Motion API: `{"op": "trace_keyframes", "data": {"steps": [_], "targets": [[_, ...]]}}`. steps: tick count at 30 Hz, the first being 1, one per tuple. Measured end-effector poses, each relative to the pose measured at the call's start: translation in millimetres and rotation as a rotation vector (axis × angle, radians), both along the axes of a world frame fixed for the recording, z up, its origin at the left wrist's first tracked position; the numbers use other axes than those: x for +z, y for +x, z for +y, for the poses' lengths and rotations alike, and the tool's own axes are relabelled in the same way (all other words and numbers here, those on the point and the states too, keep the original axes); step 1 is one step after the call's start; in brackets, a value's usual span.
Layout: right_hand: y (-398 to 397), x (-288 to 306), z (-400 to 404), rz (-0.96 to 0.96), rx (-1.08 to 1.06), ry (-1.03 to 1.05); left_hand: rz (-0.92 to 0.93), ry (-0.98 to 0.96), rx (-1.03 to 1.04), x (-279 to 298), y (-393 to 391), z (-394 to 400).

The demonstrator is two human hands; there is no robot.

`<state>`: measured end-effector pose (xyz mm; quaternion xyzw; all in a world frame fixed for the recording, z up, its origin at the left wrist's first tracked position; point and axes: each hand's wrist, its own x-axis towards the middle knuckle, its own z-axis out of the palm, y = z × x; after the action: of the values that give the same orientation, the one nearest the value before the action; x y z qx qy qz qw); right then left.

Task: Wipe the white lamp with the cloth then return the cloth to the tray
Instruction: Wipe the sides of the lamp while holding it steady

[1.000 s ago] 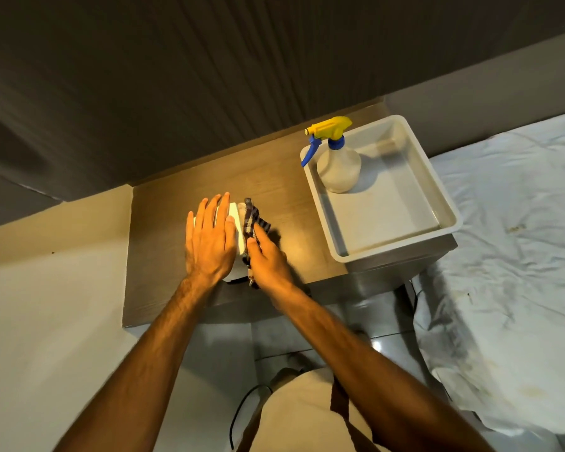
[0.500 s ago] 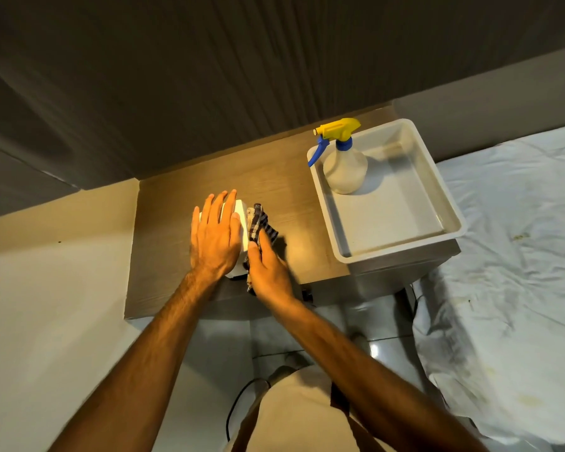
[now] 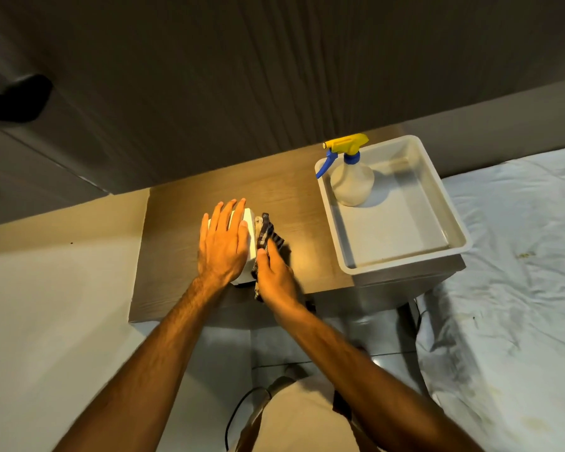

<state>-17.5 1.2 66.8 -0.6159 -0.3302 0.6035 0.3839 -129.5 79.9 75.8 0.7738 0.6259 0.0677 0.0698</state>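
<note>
The white lamp (image 3: 249, 238) stands lit on the wooden nightstand (image 3: 177, 239), mostly covered from above. My left hand (image 3: 223, 245) lies flat on its top, fingers spread. My right hand (image 3: 276, 277) presses a dark checked cloth (image 3: 268, 234) against the lamp's right side. The grey tray (image 3: 450, 230) sits at the nightstand's right end, an arm's reach from the lamp.
A spray bottle (image 3: 351, 181) with a yellow and blue head stands in the tray's far left corner. A bed with a white sheet (image 3: 519, 272) lies to the right. A dark panelled wall (image 3: 274, 76) rises behind. A cable (image 3: 238, 406) runs on the floor below.
The right hand has slid the cloth a little along the lamp's right side. The left hand stays flat on top. The view has shifted slightly.
</note>
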Motion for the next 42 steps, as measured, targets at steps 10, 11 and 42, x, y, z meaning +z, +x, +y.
{"op": "trace_keyframes", "data": {"steps": [10,11,42], "targets": [[8,-19,43,-0.025,-0.013,-0.033,-0.005,0.004,-0.010,1,0,-2],[7,-18,29,-0.038,0.001,-0.052,-0.003,0.002,-0.009,1,0,-2],[12,-19,8,0.033,0.025,-0.046,-0.001,0.016,-0.008,-1,-1,-1]]}}
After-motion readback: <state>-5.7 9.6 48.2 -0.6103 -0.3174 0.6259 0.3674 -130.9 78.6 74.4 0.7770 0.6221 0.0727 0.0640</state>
